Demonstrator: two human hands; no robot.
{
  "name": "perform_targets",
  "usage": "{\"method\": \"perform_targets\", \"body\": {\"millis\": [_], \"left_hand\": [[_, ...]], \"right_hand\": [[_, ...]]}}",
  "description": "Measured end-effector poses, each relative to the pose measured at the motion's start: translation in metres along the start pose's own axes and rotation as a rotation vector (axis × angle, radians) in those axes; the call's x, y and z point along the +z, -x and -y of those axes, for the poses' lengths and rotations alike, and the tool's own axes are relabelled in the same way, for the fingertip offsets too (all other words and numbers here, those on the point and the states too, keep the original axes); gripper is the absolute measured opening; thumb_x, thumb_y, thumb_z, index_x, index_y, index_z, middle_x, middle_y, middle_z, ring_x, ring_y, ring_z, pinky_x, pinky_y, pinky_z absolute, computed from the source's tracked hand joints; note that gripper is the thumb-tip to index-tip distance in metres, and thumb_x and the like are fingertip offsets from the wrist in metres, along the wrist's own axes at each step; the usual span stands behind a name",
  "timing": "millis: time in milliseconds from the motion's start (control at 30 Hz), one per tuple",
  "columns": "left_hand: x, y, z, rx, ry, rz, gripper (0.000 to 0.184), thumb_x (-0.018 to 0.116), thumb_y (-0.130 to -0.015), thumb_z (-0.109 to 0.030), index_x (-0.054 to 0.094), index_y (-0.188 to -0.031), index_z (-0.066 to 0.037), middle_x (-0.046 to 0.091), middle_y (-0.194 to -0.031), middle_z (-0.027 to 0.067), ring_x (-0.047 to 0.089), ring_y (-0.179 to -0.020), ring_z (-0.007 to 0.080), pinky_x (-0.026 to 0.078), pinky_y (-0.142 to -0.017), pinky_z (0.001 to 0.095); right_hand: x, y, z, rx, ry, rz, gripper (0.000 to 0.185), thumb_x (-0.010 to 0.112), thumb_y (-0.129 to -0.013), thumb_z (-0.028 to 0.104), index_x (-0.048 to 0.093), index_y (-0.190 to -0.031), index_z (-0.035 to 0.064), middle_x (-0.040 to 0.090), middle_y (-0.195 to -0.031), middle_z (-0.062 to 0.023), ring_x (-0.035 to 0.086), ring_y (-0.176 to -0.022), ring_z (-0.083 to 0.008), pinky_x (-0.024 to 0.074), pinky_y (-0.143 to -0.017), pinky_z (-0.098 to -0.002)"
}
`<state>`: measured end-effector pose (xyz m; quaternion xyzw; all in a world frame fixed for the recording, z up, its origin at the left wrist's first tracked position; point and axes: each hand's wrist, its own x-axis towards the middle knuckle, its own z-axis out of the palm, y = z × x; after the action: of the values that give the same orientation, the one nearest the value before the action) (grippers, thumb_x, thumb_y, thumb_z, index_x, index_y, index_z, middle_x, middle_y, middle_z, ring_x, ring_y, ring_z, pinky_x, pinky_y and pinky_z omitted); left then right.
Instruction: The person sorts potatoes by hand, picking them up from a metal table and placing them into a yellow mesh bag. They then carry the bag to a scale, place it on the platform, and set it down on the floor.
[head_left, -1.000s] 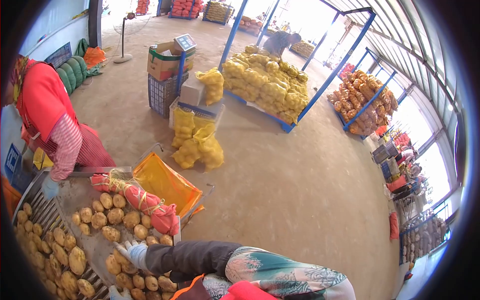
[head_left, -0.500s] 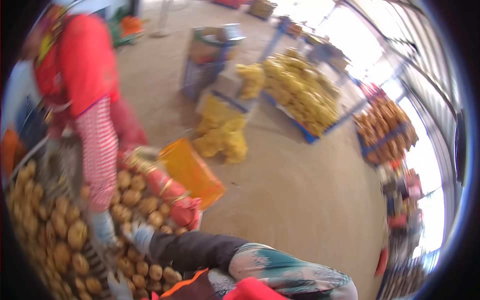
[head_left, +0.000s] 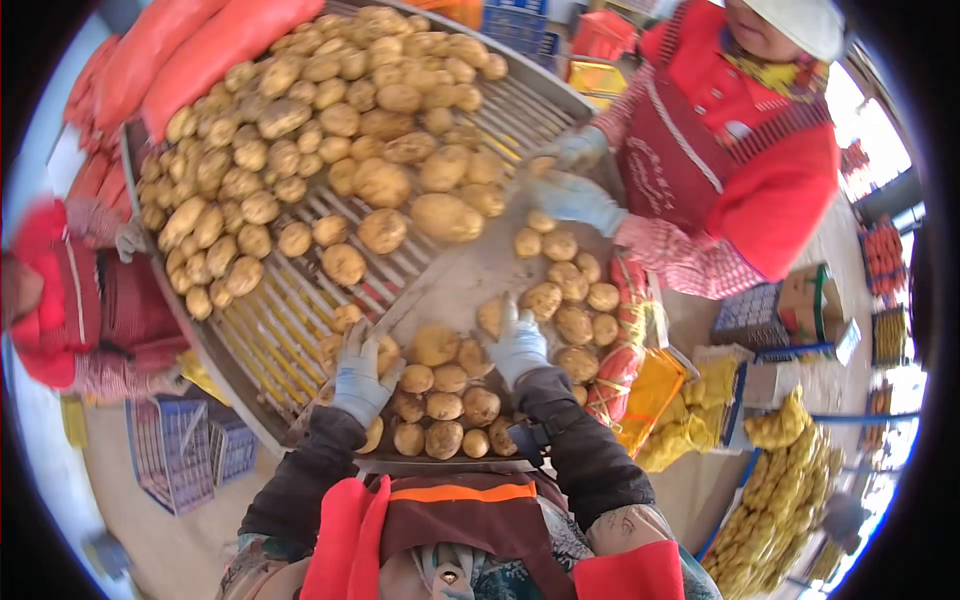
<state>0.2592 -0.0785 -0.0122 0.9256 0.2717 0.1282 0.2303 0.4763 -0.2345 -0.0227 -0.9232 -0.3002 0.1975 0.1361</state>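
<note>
Gloved in pale blue, my left hand (head_left: 365,377) lies with its fingers spread over potatoes at the lower edge of the slatted rack (head_left: 265,335). My right hand (head_left: 518,343), also gloved and with fingers apart, rests beside a potato on the metal tray (head_left: 455,290). Between and below my hands sits a group of potatoes (head_left: 445,405). More potatoes (head_left: 572,325) lie right of my right hand, next to a rolled red sack (head_left: 622,345). A large heap of potatoes (head_left: 300,130) covers the upper rack.
A co-worker in red (head_left: 720,150) stands at the upper right, gloved hands over the tray. Another person (head_left: 95,300) stands at the left edge. Red sacks (head_left: 190,60) lie upper left. Blue crates (head_left: 175,450) stand lower left. An orange bag (head_left: 650,395) and yellow sacks (head_left: 770,510) are at the right.
The view has swung round to face the rack. Both my hands now show fully, apart on either side of the near potatoes. The co-worker's hands have drawn away from mine.
</note>
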Motion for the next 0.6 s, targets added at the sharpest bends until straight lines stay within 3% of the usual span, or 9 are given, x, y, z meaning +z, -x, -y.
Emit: {"method": "perform_targets", "body": {"millis": [67,133,167,233,300,400,433,500,600], "left_hand": [[-0.003,0.022,-0.006,-0.162,0.05,-0.023,0.065,0.067,-0.079,-0.025,0.039,-0.134,-0.003,0.031,-0.141,0.0279,0.036,-0.127,0.0458,0.031,-0.107,0.0476],[0.005,0.038,-0.001,-0.131,0.085,-0.046,0.067,0.067,-0.08,-0.026,0.037,-0.136,-0.001,0.03,-0.142,0.0282,0.034,-0.129,0.046,0.029,-0.108,0.048],[0.005,0.04,-0.002,-0.17,0.041,0.001,0.063,0.063,-0.083,-0.022,0.036,-0.136,0.0,0.032,-0.141,0.0292,0.034,-0.129,0.0459,0.029,-0.108,0.0481],[0.016,0.037,-0.004,-0.123,0.07,-0.078,0.062,0.062,-0.083,-0.018,0.035,-0.137,-0.001,0.033,-0.14,0.0289,0.034,-0.129,0.0461,0.029,-0.108,0.0468],[0.025,0.028,-0.003,-0.017,0.161,-0.148,0.053,0.058,-0.084,-0.008,0.04,-0.134,-0.001,0.039,-0.135,0.0287,0.037,-0.128,0.0461,0.031,-0.107,0.0461],[-0.018,0.022,-0.01,0.051,0.253,-0.101,0.049,0.062,-0.082,-0.009,0.046,-0.128,-0.002,0.044,-0.132,0.0283,0.04,-0.124,0.0459,0.033,-0.106,0.0446],[-0.032,0.027,-0.004,0.047,0.255,-0.105,0.049,0.062,-0.082,-0.009,0.046,-0.128,-0.002,0.044,-0.132,0.0283,0.04,-0.124,0.0459,0.033,-0.106,0.0446],[-0.058,0.044,0.019,-0.228,-0.007,-0.297,0.054,0.065,-0.08,-0.015,0.046,-0.129,0.0,0.043,-0.133,0.0281,0.041,-0.123,0.0459,0.033,-0.105,0.0441],[-0.032,0.072,0.051,-0.396,-0.141,-0.149,0.064,0.068,-0.076,-0.024,0.044,-0.13,-0.002,0.042,-0.132,0.0286,0.038,-0.124,0.0481,0.033,-0.105,0.0493]], "right_hand": [[-0.003,0.002,0.009,-0.074,0.106,-0.03,0.079,0.065,-0.079,0.047,0.033,-0.144,0.0133,0.048,-0.123,-0.0234,0.049,-0.115,-0.0388,0.0391,-0.096,-0.0499],[-0.003,0.02,0.03,-0.385,0.251,-0.238,0.075,0.064,-0.08,0.045,0.035,-0.142,0.0137,0.048,-0.124,-0.0227,0.046,-0.118,-0.0391,0.0312,-0.104,-0.0491],[0.005,0.026,0.034,-0.409,0.249,-0.235,0.075,0.064,-0.08,0.045,0.035,-0.142,0.0137,0.048,-0.124,-0.0227,0.046,-0.118,-0.0391,0.0312,-0.104,-0.0491],[0.028,0.039,0.037,-0.714,0.171,-0.111,0.069,0.065,-0.079,0.042,0.041,-0.137,0.0127,0.048,-0.126,-0.0202,0.041,-0.124,-0.0389,0.0241,-0.109,-0.0485],[0.042,0.015,0.032,-0.655,0.146,-0.135,0.066,0.065,-0.079,0.04,0.043,-0.135,0.0122,0.048,-0.128,-0.0185,0.04,-0.125,-0.0387,0.0242,-0.109,-0.0494],[0.017,-0.018,0.02,-0.547,0.199,-0.167,0.059,0.064,-0.08,0.035,0.047,-0.13,0.0111,0.047,-0.133,-0.015,0.041,-0.124,-0.0377,0.0269,-0.107,-0.0506],[0.011,-0.017,0.025,-0.486,0.117,-0.295,0.055,0.063,-0.081,0.034,0.049,-0.129,0.0105,0.047,-0.131,-0.016,0.043,-0.121,-0.037,0.0304,-0.105,-0.0496],[-0.011,-0.008,0.056,-0.532,0.005,-0.203,0.054,0.063,-0.081,0.034,0.05,-0.128,0.0102,0.047,-0.131,-0.0162,0.043,-0.121,-0.0368,0.0314,-0.104,-0.0498],[0.013,0.011,0.112,-0.686,-0.102,-0.149,0.054,0.063,-0.08,0.033,0.051,-0.126,0.0069,0.046,-0.131,-0.0167,0.042,-0.121,-0.0366,0.0329,-0.102,-0.0502]]}}
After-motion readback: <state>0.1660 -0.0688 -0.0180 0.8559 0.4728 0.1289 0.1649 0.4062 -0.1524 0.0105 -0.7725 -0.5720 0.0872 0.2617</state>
